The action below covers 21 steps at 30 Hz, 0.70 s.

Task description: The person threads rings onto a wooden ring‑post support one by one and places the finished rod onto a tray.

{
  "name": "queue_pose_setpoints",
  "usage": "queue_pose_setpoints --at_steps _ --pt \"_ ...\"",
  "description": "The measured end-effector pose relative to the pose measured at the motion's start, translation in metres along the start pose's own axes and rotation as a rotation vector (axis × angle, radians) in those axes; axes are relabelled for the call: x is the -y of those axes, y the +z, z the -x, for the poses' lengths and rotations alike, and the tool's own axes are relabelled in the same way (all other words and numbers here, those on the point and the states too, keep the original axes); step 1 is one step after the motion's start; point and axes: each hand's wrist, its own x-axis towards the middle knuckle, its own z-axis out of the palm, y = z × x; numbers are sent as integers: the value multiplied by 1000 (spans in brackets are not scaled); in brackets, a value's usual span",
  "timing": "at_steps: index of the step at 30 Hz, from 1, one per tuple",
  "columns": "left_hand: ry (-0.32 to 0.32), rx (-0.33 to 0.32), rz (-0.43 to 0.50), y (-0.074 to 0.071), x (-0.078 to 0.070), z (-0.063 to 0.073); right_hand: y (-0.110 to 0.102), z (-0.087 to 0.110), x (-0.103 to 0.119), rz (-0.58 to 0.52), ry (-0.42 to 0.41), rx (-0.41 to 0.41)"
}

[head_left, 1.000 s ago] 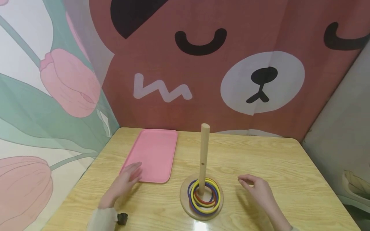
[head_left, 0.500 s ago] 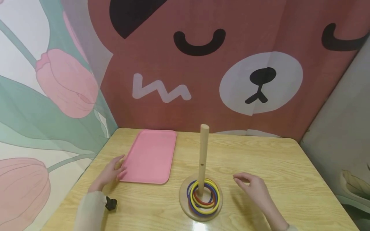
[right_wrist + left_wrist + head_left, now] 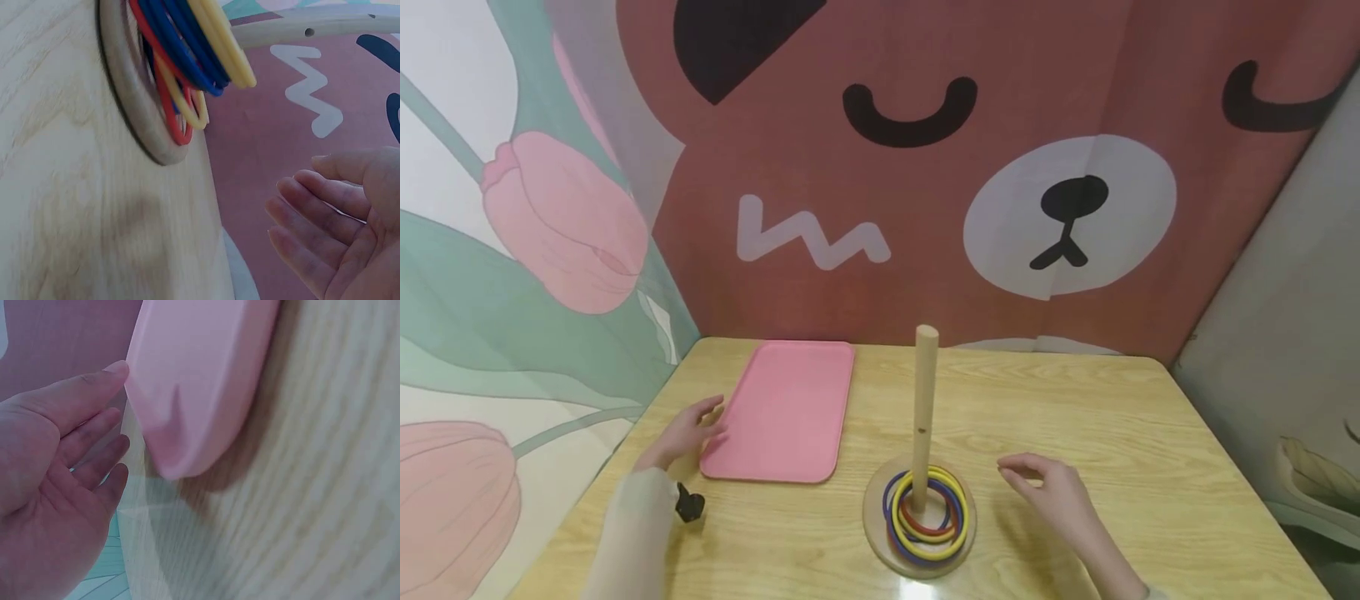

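Observation:
A pink tray (image 3: 786, 412) lies flat at the back left of the table. My left hand (image 3: 683, 435) is at its left edge, fingers loosely spread, with the fingertips right at the rim in the left wrist view. Between the hands stands a wooden peg (image 3: 923, 400) on a round base (image 3: 880, 542), with several yellow, blue and red rings (image 3: 958, 517) stacked around its foot. My right hand (image 3: 1052, 492) hovers over the table to the right of the base, fingers slightly bent and holding nothing; the right wrist view shows its bare palm (image 3: 369, 256).
The wooden table (image 3: 1112, 417) reaches back to a wall hanging with a bear print (image 3: 820, 167). A tulip-print hanging (image 3: 565, 225) borders the left side. A black wrist camera (image 3: 689, 502) sits beside the left sleeve.
My left hand has moved left from over the tray's front corner to its left edge. My right hand stays nearly where it was. The tray and ring stand have not moved.

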Motion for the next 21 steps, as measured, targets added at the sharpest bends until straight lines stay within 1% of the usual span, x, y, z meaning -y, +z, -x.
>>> queue_pose_setpoints --at_steps 4,7,9,11,13,17,21 --pt "12 0 -30 -1 4 -3 3 1 10 -53 -14 15" --pt "31 -9 -48 -2 8 -5 7 0 18 -92 -47 16" --pt "38 -12 -36 -2 11 -6 10 -1 24 -118 -78 14" --pt "40 3 -18 -2 14 -7 13 -1 30 -136 -115 14" --pt "24 24 17 -2 16 -8 16 -2 36 -157 -150 20" --pt "-13 63 47 -2 17 -8 20 -4 50 -196 -233 41" --pt "-28 80 20 -1 14 -7 26 -6 60 -222 -275 72"
